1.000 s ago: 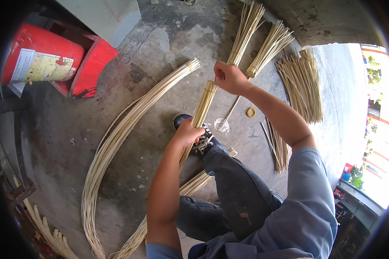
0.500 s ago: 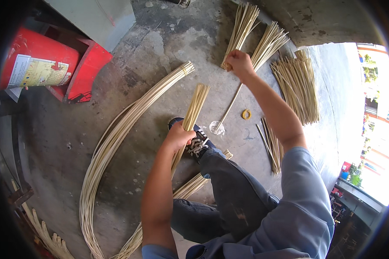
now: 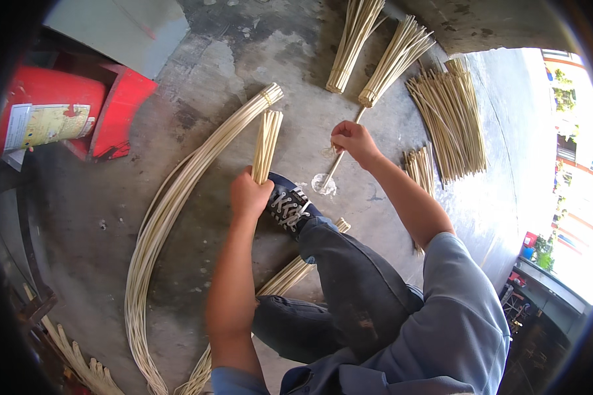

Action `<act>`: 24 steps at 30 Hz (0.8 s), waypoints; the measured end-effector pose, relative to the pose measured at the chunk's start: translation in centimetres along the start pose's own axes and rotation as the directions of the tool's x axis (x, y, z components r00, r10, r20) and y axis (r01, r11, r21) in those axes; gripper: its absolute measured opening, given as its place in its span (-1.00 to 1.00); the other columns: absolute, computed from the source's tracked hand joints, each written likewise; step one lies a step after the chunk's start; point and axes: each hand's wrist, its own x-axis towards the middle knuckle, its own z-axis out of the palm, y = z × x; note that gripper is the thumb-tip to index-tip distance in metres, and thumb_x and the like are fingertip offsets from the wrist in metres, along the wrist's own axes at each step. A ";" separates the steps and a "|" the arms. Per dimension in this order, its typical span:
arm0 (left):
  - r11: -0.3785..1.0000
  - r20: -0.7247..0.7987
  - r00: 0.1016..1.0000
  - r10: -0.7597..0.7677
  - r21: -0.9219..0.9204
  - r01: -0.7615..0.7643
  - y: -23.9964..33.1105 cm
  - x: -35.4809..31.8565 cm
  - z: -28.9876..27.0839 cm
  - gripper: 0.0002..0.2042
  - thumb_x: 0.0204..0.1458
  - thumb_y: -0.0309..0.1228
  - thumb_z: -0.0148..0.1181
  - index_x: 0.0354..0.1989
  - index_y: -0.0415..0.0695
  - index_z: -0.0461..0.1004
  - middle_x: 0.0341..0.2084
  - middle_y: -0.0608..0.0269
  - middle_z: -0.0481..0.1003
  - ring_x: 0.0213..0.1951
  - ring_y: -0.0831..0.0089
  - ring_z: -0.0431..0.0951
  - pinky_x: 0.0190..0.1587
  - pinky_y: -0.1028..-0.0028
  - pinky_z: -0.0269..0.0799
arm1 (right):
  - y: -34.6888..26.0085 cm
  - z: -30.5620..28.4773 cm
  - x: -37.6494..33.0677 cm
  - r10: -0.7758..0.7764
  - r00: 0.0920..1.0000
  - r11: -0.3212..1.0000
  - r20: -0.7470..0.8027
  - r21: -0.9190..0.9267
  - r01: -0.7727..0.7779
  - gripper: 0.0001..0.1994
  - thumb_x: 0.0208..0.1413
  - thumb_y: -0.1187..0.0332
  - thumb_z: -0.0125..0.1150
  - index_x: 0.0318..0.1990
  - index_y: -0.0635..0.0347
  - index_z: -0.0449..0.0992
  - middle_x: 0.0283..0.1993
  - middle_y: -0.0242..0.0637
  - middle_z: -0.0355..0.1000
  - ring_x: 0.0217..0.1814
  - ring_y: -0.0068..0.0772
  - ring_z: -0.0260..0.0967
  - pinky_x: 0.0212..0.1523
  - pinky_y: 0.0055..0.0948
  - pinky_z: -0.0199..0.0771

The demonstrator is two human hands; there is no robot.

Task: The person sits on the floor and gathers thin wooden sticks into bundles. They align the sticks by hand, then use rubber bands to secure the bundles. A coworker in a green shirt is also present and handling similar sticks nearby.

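Note:
My left hand [image 3: 249, 195] is closed around a bundle of pale cane strips [image 3: 268, 141], held up beside my shoe [image 3: 288, 209]. The bundle's cut ends point away from me. My right hand [image 3: 354, 143] pinches a thin pale loop [image 3: 329, 152] that looks like a rubber band. It hovers by a slim rod [image 3: 337, 164], whose near end meets a white patch on the floor [image 3: 323, 184]. Beyond it lie two fanned bundles of strips, a left one [image 3: 354, 46] and a right one [image 3: 396, 62], each with its narrow end toward me.
A long curved bundle of cane [image 3: 171, 210] lies at the left. A wide heap of short strips [image 3: 447, 122] and a smaller pile [image 3: 420, 170] are at the right. Another bundle [image 3: 286, 276] runs under my leg. A red cylinder [image 3: 59, 105] stands in a red holder at far left.
My right hand has left the narrow end of the far left bundle and come nearer, with a thin loop in its fingers. My left hand's bundle is tilted differently. The yellow ring is no longer visible.

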 end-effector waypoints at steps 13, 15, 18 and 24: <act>0.968 -0.148 0.978 0.150 0.223 -0.115 1.5 -2.7 2.5 -0.40 -0.13 -0.21 0.53 0.04 -0.22 0.41 -0.01 -0.05 0.36 0.08 -0.09 0.38 0.12 0.03 0.39 | -0.4 1.8 5.4 -0.188 0.982 0.533 0.032 -0.836 0.129 -0.70 0.21 0.22 0.00 -0.17 0.14 0.63 -0.11 -0.03 0.60 -0.01 0.12 0.53 0.02 0.00 0.54; 0.966 -0.207 0.957 0.204 0.202 -0.162 1.0 -2.4 2.4 -0.36 -0.06 -0.14 0.50 0.10 -0.24 0.38 0.00 -0.08 0.37 0.07 -0.10 0.39 0.12 0.03 0.38 | -1.5 1.8 6.1 -0.207 0.978 0.560 0.035 -0.816 0.147 -0.71 0.21 0.21 0.01 -0.17 0.17 0.61 -0.11 0.01 0.59 -0.01 0.14 0.53 0.02 0.01 0.53; 0.959 -0.272 0.923 0.272 0.162 -0.234 0.1 -1.9 2.2 -0.36 0.06 -0.06 0.40 0.16 -0.27 0.37 0.03 -0.13 0.38 0.07 -0.12 0.38 0.12 0.05 0.36 | -2.7 1.2 7.0 -0.251 0.966 0.579 0.066 -0.790 0.204 -0.70 0.22 0.19 0.01 -0.20 0.22 0.57 -0.14 0.07 0.58 -0.02 0.15 0.53 0.00 0.02 0.52; 0.966 -0.212 0.943 0.256 0.023 -0.257 -0.8 -1.1 0.9 -0.57 0.23 -0.08 0.24 0.01 -0.24 0.53 -0.18 -0.06 0.54 -0.08 -0.03 0.52 0.03 0.11 0.41 | -3.2 0.7 6.7 0.036 0.992 0.734 0.122 -0.677 0.057 -0.69 0.20 0.17 0.14 -0.23 0.29 0.56 -0.21 0.00 0.60 -0.11 -0.04 0.58 -0.06 -0.11 0.53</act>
